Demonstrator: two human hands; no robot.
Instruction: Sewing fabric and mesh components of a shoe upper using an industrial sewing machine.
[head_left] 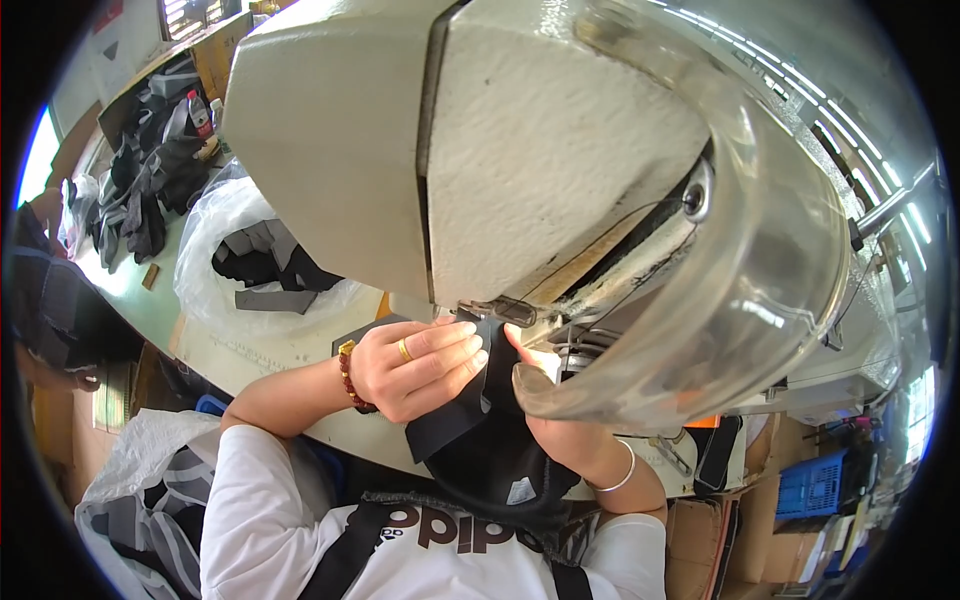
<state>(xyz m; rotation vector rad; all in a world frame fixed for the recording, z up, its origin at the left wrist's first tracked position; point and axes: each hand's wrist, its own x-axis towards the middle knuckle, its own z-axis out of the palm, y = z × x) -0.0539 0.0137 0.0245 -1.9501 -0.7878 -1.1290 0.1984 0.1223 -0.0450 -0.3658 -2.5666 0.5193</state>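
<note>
A large off-white sewing machine fills the upper middle, with a curved clear plastic guard on its right side. Under its head, both hands hold a dark piece of fabric by the upper part. My left hand is closed on its left edge, fingers pressed together. My right hand pinches the other side, partly covered by the guard's lower tip. The fabric's top end reaches close to the metal parts below the head. Its lower part hangs toward my lap, where a small pale label shows.
A clear plastic bag of grey and black cut pieces stands left on the pale table. Dark fabric heaps and a bottle lie farther back. Another person is at the left edge. A blue basket sits lower right.
</note>
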